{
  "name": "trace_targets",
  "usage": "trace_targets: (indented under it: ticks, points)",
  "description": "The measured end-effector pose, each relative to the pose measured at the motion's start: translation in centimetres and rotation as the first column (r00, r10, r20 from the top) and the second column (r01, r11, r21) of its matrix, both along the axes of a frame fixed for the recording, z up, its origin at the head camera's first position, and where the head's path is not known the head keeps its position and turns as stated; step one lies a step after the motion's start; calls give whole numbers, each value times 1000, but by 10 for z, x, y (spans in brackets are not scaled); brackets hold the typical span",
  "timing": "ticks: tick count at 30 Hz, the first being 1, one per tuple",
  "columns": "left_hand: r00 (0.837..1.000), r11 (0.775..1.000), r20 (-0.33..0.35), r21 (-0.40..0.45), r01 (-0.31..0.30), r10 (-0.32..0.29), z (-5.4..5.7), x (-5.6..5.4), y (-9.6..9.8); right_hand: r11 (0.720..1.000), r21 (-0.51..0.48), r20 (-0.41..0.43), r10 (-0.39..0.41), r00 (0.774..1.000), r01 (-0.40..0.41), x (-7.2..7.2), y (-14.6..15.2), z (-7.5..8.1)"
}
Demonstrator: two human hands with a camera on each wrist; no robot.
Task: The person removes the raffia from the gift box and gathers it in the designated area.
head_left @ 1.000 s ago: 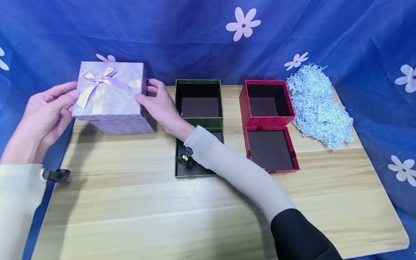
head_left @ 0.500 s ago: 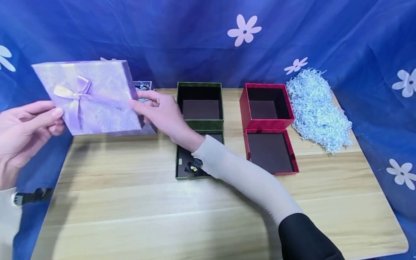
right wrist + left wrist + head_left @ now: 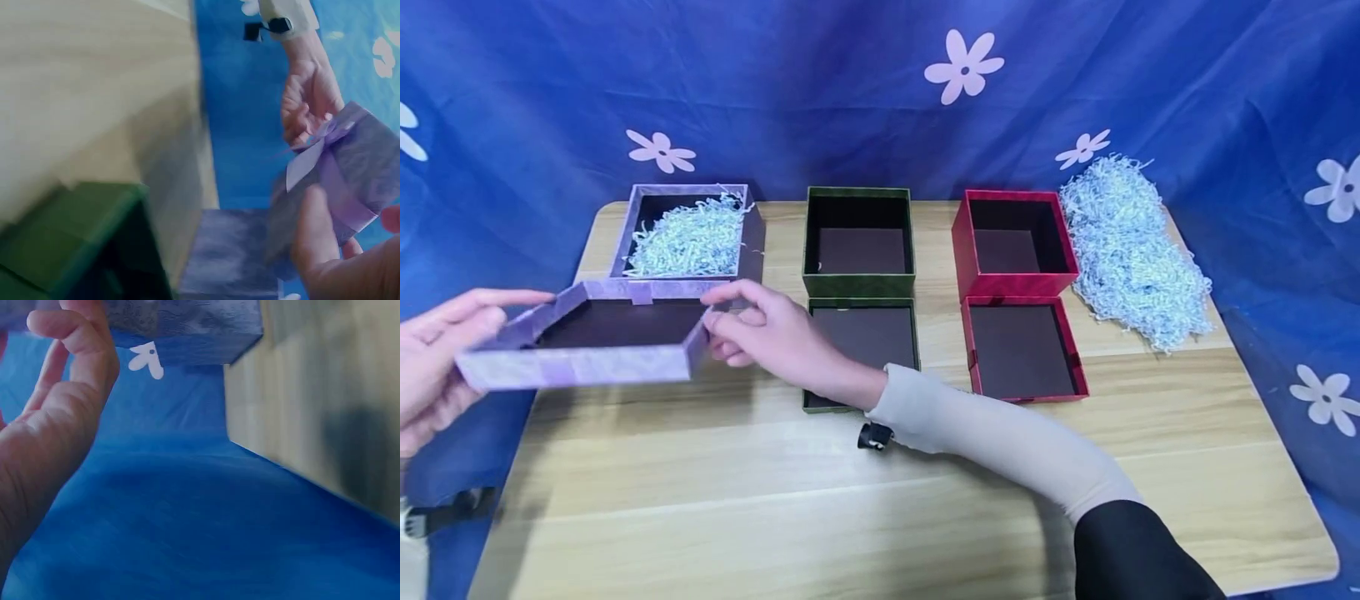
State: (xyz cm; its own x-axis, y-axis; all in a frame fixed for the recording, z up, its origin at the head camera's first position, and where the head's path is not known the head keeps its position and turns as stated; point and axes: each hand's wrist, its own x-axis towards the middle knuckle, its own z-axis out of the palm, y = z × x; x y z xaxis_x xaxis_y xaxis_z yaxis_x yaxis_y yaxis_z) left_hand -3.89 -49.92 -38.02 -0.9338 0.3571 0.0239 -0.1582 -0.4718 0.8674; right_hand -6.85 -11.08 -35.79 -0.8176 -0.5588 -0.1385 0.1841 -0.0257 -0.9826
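Note:
Both hands hold a lilac box lid (image 3: pixel 625 323) above the left of the table, its dark inside facing up in the head view. My left hand (image 3: pixel 437 358) grips the lid's left edge, and my right hand (image 3: pixel 767 333) pinches its right edge. A ribbon bow (image 3: pixel 334 140) shows on the lid's outer face in the right wrist view. Just behind the lid stands the lilac box (image 3: pixel 751 242), with light blue shredded paper (image 3: pixel 688 237) inside. In the left wrist view, the fingers (image 3: pixel 87 344) are at the lid's edge.
A green box (image 3: pixel 859 285) stands mid-table with its lid (image 3: pixel 865 333) in front, partly behind the right forearm. Further right are a red box (image 3: pixel 1021 285) and its red lid (image 3: pixel 1026 350). A heap of blue shredded paper (image 3: pixel 1138 250) lies at the back right.
The lilac lid has come off its box and moved toward the front left. It has been flipped from bow side up to inside up. The shredded paper in the box is now visible.

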Motion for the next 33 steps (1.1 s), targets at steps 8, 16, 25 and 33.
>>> trace_targets:
  ticks: [8,16,25,33]
  points:
    - [996,917,33,-396,-59,78,-18,32,13,963,260,-62,93,994,-74,11,-3,-25]
    - [998,919,66,-390,47,-23,-33,24,26,924,378,-110,113,988,-63,3,-10,-38]
    - [999,887,34,-461,21,-6,-42,27,32,805,589,-142,191,971,-72,8,-18,-40]
    - [999,920,51,-391,23,-4,-51,28,32,801,595,-173,206,963,-65,0,-11,-35]
